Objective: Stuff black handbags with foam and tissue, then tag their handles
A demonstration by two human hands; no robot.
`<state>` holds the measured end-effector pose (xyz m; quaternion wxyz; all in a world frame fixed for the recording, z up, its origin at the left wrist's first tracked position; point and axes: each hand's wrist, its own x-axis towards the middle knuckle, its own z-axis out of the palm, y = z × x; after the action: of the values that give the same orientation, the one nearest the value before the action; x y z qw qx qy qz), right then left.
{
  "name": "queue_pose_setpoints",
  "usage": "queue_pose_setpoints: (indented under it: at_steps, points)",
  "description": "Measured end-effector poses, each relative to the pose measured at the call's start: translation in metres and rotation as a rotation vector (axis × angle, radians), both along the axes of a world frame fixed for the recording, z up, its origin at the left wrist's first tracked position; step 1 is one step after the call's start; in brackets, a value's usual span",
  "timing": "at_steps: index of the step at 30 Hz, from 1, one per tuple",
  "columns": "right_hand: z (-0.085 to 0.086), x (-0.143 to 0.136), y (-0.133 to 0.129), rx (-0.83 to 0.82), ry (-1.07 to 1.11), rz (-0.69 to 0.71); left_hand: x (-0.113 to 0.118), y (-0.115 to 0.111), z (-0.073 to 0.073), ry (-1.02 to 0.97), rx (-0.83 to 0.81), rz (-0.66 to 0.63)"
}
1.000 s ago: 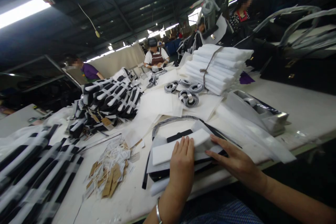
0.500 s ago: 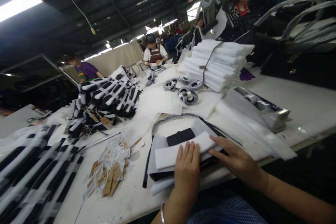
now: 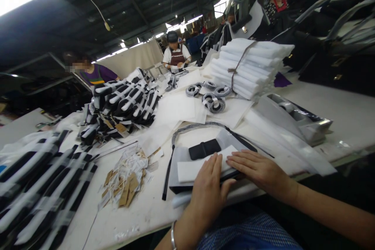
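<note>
A black bag (image 3: 183, 188) with pale tissue on it lies at the table's front edge, its wrapped handle (image 3: 193, 127) arching behind. Across the bag lies a white foam strip (image 3: 187, 171). My left hand (image 3: 209, 183) rests on the strip, fingers stretched and thumb out to the right. Flat over the strip's right end and the bag is my right hand (image 3: 256, 166), its fingers extended. Just behind the strip a black flap piece (image 3: 204, 149) shows. The palms hide part of the strip and bag.
Paper tags (image 3: 129, 187) lie left of the bag. Wrapped black straps (image 3: 43, 187) fill the left. Farther back are coiled straps (image 3: 213, 102), a tied stack of white foam (image 3: 249, 68) and a grey tray (image 3: 301, 119). Several people sit or stand beyond the table.
My right hand has moved left and flattened over the strip. My left hand's thumb now extends to the right. The whole view has shifted slightly.
</note>
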<state>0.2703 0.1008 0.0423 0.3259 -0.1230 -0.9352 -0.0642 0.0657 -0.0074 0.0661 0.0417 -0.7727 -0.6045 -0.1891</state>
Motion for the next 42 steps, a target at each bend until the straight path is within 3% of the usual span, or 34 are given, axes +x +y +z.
queue_pose_setpoints:
  at_steps: [4,10,14,19,25,29,32,34,37,39,42]
  points:
    - [-0.005,0.001,-0.002,-0.007,0.018,-0.031,-0.017,-0.003,0.005,0.236,-0.061,-0.031]
    - [-0.005,0.0,-0.006,-0.037,0.028,-0.045,-0.035,-0.013,-0.011,0.413,0.007,-0.101]
    - [-0.007,0.0,-0.005,-0.041,0.015,-0.043,-0.042,-0.014,-0.023,0.388,0.11,-0.166]
    - [-0.016,-0.002,-0.007,-0.091,0.087,-0.054,-0.031,-0.017,-0.036,0.296,0.196,-0.039]
    - [-0.01,-0.003,-0.01,-0.116,0.055,-0.052,-0.023,-0.019,-0.037,0.292,0.196,0.006]
    - [-0.006,0.015,-0.029,-0.218,0.126,-0.111,-0.025,-0.018,-0.039,0.275,0.218,0.007]
    - [-0.012,0.032,-0.052,-0.549,0.294,-0.265,-0.026,-0.018,-0.039,0.272,0.205,-0.004]
    - [-0.016,0.036,-0.065,-0.978,0.336,-0.347,-0.026,-0.018,-0.037,0.276,0.185,-0.013]
    - [-0.01,0.031,-0.077,-1.607,0.438,-0.34,-0.025,-0.017,-0.032,0.299,0.164,-0.029]
    - [0.001,0.024,-0.08,-1.833,0.561,-0.301,-0.024,-0.016,-0.029,0.327,0.162,-0.034]
    - [0.016,0.014,-0.081,-2.035,0.722,-0.178,-0.024,-0.014,-0.028,0.367,0.163,-0.04]
